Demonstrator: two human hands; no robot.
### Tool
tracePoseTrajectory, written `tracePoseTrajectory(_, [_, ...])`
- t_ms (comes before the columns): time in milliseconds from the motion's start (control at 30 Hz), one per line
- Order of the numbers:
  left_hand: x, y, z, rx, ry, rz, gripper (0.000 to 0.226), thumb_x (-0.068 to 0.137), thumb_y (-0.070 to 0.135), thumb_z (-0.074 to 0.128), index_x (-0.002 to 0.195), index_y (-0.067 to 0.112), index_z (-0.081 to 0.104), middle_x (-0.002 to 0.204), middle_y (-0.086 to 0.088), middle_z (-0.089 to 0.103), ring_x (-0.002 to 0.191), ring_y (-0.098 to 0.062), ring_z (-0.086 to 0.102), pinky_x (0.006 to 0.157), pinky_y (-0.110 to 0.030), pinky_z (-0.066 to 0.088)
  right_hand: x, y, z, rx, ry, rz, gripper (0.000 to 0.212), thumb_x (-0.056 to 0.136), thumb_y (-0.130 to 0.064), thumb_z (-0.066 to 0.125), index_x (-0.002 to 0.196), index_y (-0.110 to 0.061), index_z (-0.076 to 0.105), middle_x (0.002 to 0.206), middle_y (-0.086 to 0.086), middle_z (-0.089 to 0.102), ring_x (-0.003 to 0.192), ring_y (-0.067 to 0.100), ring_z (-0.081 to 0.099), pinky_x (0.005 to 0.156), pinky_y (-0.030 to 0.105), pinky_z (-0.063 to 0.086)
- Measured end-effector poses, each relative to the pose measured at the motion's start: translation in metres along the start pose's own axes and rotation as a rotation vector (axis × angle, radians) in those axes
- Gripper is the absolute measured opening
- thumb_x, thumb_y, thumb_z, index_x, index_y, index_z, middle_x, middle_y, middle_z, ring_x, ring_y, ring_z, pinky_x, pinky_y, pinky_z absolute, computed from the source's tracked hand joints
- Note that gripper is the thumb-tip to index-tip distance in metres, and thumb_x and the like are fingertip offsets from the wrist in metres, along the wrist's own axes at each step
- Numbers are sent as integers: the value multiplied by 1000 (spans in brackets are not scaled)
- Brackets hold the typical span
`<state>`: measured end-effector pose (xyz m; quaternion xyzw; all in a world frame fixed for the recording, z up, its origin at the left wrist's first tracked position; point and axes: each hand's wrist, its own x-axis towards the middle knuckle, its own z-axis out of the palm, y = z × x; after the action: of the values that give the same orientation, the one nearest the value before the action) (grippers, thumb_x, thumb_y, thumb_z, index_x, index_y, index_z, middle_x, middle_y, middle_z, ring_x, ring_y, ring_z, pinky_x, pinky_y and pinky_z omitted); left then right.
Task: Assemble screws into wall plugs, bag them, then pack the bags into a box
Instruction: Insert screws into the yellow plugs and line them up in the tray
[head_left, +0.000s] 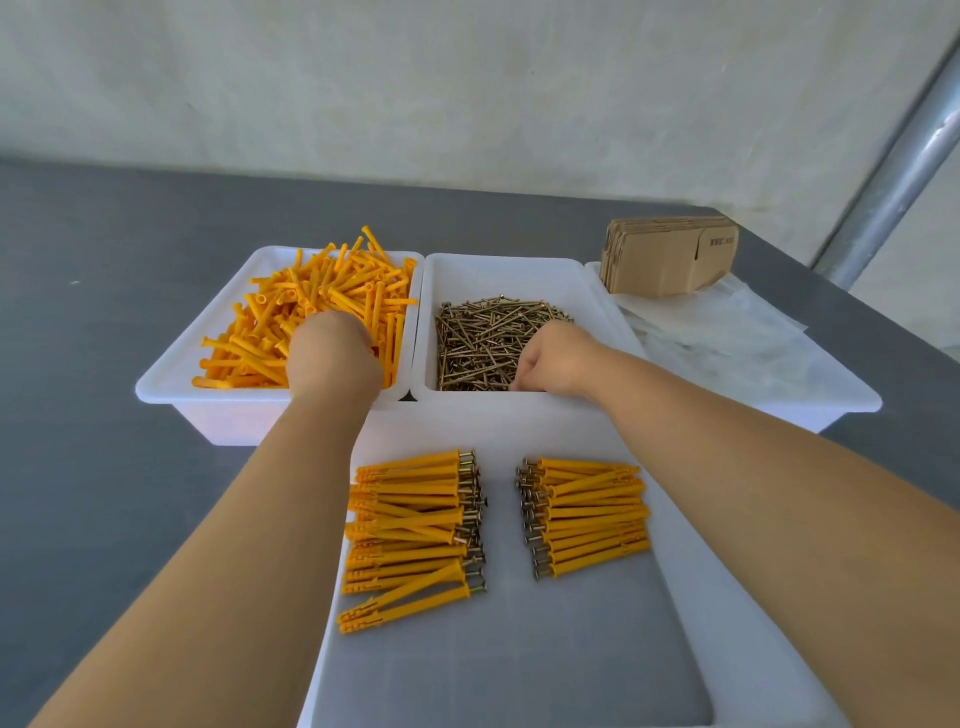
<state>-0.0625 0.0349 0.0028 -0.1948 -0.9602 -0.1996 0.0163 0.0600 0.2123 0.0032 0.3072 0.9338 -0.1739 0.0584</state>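
Observation:
A white bin (171, 374) at the back left holds a heap of loose orange wall plugs (322, 291). My left hand (332, 353) reaches down into that heap, its fingers hidden under the hand. Beside it a second white bin (519, 270) holds brass screws (483, 338). My right hand (556, 358) is in the near right part of that bin, fingers curled down among the screws. In the near white tray (691, 597) lie two rows of assembled plugs with screws, one on the left (410, 525) and one on the right (587, 514).
A third white bin (841, 400) at the right holds clear plastic bags (727, 332) and a stack of flat cardboard boxes (670, 254). All stand on a dark grey table (104, 291). A metal pole (904, 171) rises at the far right against a pale wall.

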Motion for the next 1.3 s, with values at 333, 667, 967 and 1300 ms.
tracePoseTrajectory(333, [-16, 4, -2, -394, 307, 440, 29, 86, 33, 74, 106, 12, 76, 106, -6, 67, 79, -10, 58, 67, -17, 39, -27, 14, -9, 1149, 483, 5, 2, 90, -18, 70, 89, -18, 68, 90, 2, 76, 88, 15, 74, 72, 32, 58])
tracePoseTrajectory(667, [-51, 37, -4, -395, 135, 869, 33, 102, 37, 48, 104, 13, 72, 71, -1, 62, 67, -14, 56, 58, -31, 40, -97, 15, 7, 782, 668, -284, 23, 97, -13, 58, 99, -30, 74, 78, -19, 66, 73, -6, 58, 70, 11, 44])
tracePoseTrajectory(967, [-70, 48, -3, -132, 51, 854, 31, 102, 35, 45, 84, 13, 59, 58, 7, 41, 56, -16, 40, 48, -25, 23, -112, 8, 20, 456, 905, -544, 19, 87, -5, 70, 99, -17, 77, 92, -3, 65, 83, 7, 59, 73, 28, 51])
tracePoseTrajectory(1300, [-79, 48, 1, -151, -182, 860, 30, 100, 25, 45, 71, 21, 43, 63, 4, 45, 60, -14, 43, 52, -27, 29, -114, 3, 23, 336, 820, -571, 32, 84, 1, 64, 115, -8, 66, 128, 7, 57, 123, 18, 52, 101, 30, 44])
